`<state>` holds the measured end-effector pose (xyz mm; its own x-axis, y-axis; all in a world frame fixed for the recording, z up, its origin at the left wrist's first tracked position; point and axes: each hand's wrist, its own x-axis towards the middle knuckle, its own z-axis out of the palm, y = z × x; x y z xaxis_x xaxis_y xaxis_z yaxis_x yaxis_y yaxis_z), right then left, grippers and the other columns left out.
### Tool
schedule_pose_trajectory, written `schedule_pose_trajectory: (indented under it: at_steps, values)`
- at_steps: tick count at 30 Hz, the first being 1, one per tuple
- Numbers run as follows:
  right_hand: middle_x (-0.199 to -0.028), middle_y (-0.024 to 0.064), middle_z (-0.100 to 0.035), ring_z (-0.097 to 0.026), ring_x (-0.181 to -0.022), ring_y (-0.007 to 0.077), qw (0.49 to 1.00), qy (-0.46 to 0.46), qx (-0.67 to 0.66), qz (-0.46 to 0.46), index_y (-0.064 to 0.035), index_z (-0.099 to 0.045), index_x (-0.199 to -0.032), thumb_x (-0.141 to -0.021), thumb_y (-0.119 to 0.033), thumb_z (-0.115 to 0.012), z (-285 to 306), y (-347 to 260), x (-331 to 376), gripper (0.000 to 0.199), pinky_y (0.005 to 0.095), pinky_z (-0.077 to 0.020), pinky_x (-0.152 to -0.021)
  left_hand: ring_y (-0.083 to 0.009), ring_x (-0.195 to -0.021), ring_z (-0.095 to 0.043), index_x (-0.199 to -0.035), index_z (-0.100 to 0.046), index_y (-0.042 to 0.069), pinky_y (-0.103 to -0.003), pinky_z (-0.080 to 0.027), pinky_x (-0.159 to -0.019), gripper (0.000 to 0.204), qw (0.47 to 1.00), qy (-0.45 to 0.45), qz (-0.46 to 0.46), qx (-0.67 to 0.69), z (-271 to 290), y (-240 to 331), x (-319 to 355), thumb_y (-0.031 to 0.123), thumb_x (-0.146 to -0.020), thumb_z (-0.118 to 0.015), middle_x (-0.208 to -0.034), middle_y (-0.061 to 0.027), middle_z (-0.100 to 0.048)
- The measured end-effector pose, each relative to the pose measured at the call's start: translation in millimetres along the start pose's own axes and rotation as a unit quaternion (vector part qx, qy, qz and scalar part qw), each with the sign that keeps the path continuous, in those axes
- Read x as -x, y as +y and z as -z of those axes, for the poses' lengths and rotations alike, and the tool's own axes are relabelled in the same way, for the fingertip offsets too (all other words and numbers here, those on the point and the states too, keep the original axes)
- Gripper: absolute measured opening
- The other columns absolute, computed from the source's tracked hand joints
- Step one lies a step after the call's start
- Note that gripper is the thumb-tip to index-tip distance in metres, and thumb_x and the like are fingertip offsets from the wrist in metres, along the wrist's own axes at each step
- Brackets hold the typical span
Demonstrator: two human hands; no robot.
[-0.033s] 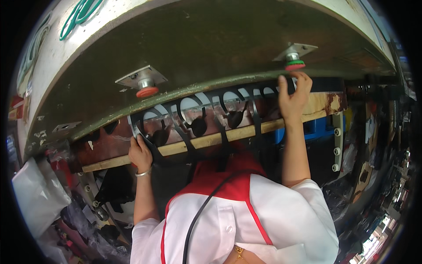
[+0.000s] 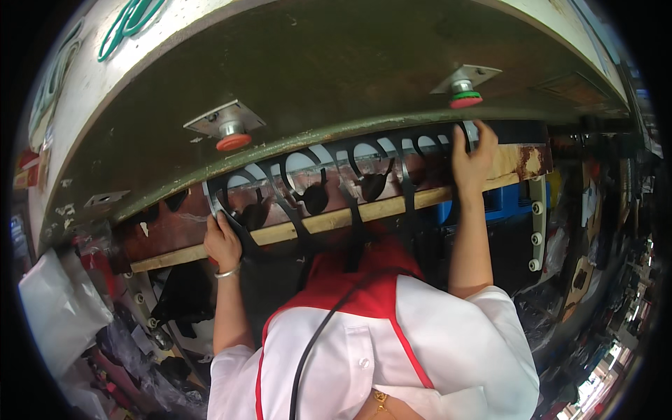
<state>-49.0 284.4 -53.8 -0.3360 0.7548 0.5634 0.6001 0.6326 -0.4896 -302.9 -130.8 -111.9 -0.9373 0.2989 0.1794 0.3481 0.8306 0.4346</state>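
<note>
A black sheet with rounded cut-outs (image 2: pixel 357 213) lies across the wooden-edged work surface, its strips hanging over the front edge toward me. My left hand (image 2: pixel 223 243), a bangle at its wrist, pinches the sheet's left end between thumb and fingers. At the sheet's right end is my right hand (image 2: pixel 473 159). Its thumb and forefinger are raised and apart, with a pale strip showing between them; the other fingers are partly hidden. Pale patches show through the cut-outs.
Above the sheet is a dark green machine panel (image 2: pixel 329 70). A red push button (image 2: pixel 233 142) and a green-and-red push button (image 2: pixel 465 99) stick out from it. A blue crate (image 2: pixel 505 201) sits below the right side; clear plastic bags (image 2: pixel 66 308) are at left.
My right hand has shifted slightly right and down, away from the green-and-red button, to the sheet's right end. My left hand stays almost in place.
</note>
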Motion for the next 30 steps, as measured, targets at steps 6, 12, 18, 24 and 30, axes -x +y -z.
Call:
schedule_pose_trajectory:
  at_steps: [6,12,18,24,30]
  values:
    - [-0.078,0.0136,-0.067,-0.061,-0.070,0.0163,0.972,-0.050,-0.099,-0.208,0.0048,-0.067,-0.097,-0.092,-0.024,-0.064,6.2,84.9,56.7,0.029,0.0300,-0.0485,-0.068,-0.0438,-0.065,-0.058,-0.087,-0.062,0.003,-0.046,-0.044,-0.058,0.031,0.998,0.026,0.010,0.050,1.2,2.3,7.5,0.031,-0.098,-0.054,-0.070,-0.0224,-0.061]
    - [-0.076,0.0099,-0.066,-0.057,-0.069,0.0124,0.954,-0.090,-0.144,-0.246,0.0055,-0.068,-0.094,-0.095,-0.021,-0.061,55.3,85.0,83.8,0.027,0.0282,-0.0464,-0.066,-0.0382,-0.069,-0.057,-0.088,-0.059,0.000,-0.041,-0.044,-0.063,0.025,0.986,0.025,-0.001,0.163,6.8,-14.0,53.0,0.020,-0.100,-0.048,-0.077,-0.0231,-0.059]
    - [-0.119,0.0228,-0.056,-0.051,-0.115,0.0348,0.993,-0.088,-0.056,-0.059,0.0001,-0.053,-0.127,-0.075,-0.022,-0.080,50.6,3.9,73.7,0.063,0.0422,-0.0436,-0.097,-0.0397,-0.066,-0.058,-0.093,-0.060,0.002,-0.044,-0.045,-0.062,0.030,0.986,-0.047,0.063,0.144,35.6,-25.2,121.8,0.029,-0.100,-0.047,-0.072,-0.0203,-0.060]
    - [-0.131,0.0248,-0.048,-0.045,-0.126,0.0388,0.980,-0.191,-0.046,0.036,-0.0073,-0.048,-0.135,-0.059,-0.022,-0.088,25.5,-72.0,123.7,0.087,0.0446,-0.0381,-0.105,-0.0428,-0.070,-0.061,-0.097,-0.062,0.004,-0.046,-0.045,-0.061,0.030,0.992,-0.069,0.083,0.060,56.3,-24.3,181.0,0.032,-0.098,-0.052,-0.074,-0.0218,-0.063]
    - [-0.120,0.0186,-0.059,-0.057,-0.111,0.0199,0.699,-0.205,-0.579,-0.367,-0.0064,-0.043,-0.138,-0.071,0.001,-0.074,88.2,-17.7,107.1,0.074,0.0310,-0.0453,-0.096,-0.0403,-0.068,-0.061,-0.098,-0.063,0.003,-0.043,-0.045,-0.060,0.022,0.992,-0.061,0.078,0.076,63.3,-37.9,220.7,0.024,-0.097,-0.055,-0.076,-0.0204,-0.064]
